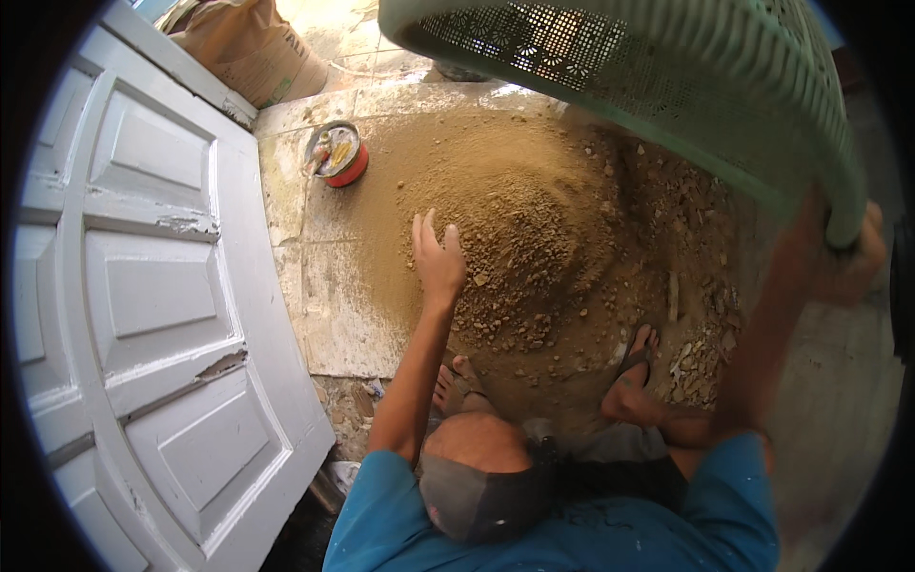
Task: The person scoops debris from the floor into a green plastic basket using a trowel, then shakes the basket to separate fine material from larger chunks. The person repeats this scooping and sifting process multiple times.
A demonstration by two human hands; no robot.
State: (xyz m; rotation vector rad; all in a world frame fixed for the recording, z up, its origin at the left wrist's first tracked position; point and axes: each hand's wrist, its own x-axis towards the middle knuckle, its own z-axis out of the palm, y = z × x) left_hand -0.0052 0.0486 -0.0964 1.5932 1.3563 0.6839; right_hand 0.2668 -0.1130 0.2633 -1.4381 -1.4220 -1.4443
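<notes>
My right hand (851, 262) is raised at the right, its fingers wrapped round the rim of a green plastic basket (762, 71). The basket is tilted up on its side, and its perforated bottom and ribbed wall show; the upper part runs out of the picture. Below it, a mound of brown sandy soil (534, 229) with small clods lies on the floor. Over the left slope of this mound hangs my left hand (439, 262), holding nothing, with its fingers apart. Whether it touches the soil, I cannot tell.
A white panelled door (152, 276) with chipped paint stands along the left. Beyond my left hand is a red round tin (345, 164) with small items on top. A brown sack (262, 57) sits at the far left. Broken rubble (701, 367) lies beside my right sandalled foot (636, 367).
</notes>
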